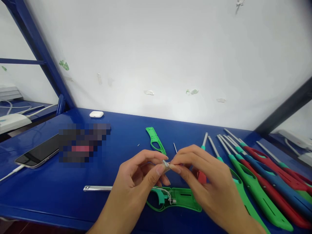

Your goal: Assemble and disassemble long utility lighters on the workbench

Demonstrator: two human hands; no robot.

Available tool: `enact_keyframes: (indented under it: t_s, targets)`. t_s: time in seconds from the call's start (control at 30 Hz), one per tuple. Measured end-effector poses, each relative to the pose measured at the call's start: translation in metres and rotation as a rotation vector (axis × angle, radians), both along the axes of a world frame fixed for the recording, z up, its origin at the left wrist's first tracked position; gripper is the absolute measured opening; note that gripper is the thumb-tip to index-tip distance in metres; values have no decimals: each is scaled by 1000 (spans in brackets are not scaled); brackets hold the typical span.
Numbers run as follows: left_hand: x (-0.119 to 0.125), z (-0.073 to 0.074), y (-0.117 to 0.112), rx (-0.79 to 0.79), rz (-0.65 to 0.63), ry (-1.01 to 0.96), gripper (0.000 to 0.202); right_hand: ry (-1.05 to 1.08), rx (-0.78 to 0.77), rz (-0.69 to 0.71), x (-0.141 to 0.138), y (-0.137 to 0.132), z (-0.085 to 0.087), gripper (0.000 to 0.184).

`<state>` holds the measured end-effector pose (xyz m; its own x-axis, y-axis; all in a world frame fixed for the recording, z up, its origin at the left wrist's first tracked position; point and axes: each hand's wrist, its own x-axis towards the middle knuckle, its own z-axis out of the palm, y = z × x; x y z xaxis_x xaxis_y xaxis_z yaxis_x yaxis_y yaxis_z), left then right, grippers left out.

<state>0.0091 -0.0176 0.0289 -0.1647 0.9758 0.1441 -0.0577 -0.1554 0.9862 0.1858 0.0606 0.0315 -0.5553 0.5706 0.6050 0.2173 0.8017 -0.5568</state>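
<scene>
Between the fingertips of my left hand [142,175] and my right hand [206,177] is a small greyish metal part [166,163]; the fingers hide most of it. Both hands are closed in a pinch on it. Just below them lies an opened green lighter body [186,196] with thin white wires and a teal trigger piece [161,196] inside. Its silver tube [97,188] sticks out to the left, partly behind my left hand. Beyond the hands rests a loose green half shell [153,135]. A thin metal pin [175,148] lies near my right hand.
Several long-necked lighters in green, red and blue, such as a blue lighter [275,177], lie at the right. At the left are a phone [40,152] on a cable and a blurred-out patch. A white earbud case [96,114] sits near the wall on the blue table [119,130].
</scene>
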Motion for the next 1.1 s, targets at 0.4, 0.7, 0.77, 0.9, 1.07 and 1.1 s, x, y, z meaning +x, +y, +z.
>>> enact_keyframes:
  t_s: [0.4,0.7,0.77,0.9,1.07,1.1]
  targets:
    - [-8,-3,2,23,66,133,13,-211,-117,-57,8,-6,4,24]
    - [-3,-2,3,36,144,90,16,-158,-218,-10,2,-10,4,24]
    - [0,0,2,73,187,121,17,-176,-191,-6,2,-11,4,30]
    - [-1,-1,2,133,208,271,11,-203,-84,-47,7,-8,5,16]
    - [-17,-11,5,136,75,680,19,-318,-138,-198,28,-8,15,8]
    - [-20,-13,5,131,23,759,19,-334,-162,-210,32,-10,16,12]
